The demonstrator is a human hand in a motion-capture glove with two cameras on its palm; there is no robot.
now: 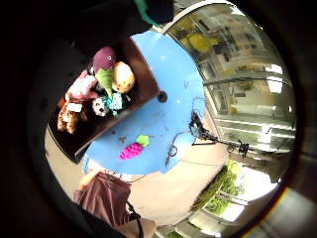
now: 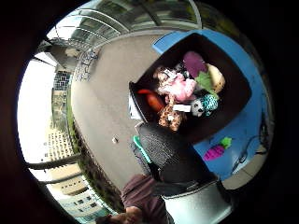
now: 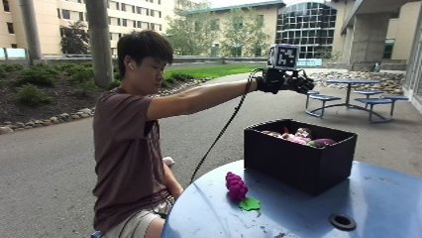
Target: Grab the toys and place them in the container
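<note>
Gloved right hand (image 3: 285, 82) high above the container (image 3: 300, 153), fingers spread, holding nothing. Grape toy (image 3: 236, 186) on the counter (image 3: 369, 198) beside container. Risk: a long reach down could nudge it off the edge.

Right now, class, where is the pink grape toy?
In the outside view the pink grape toy lies on the blue table, outside and in front of the black container, on the side nearest the person.
</note>
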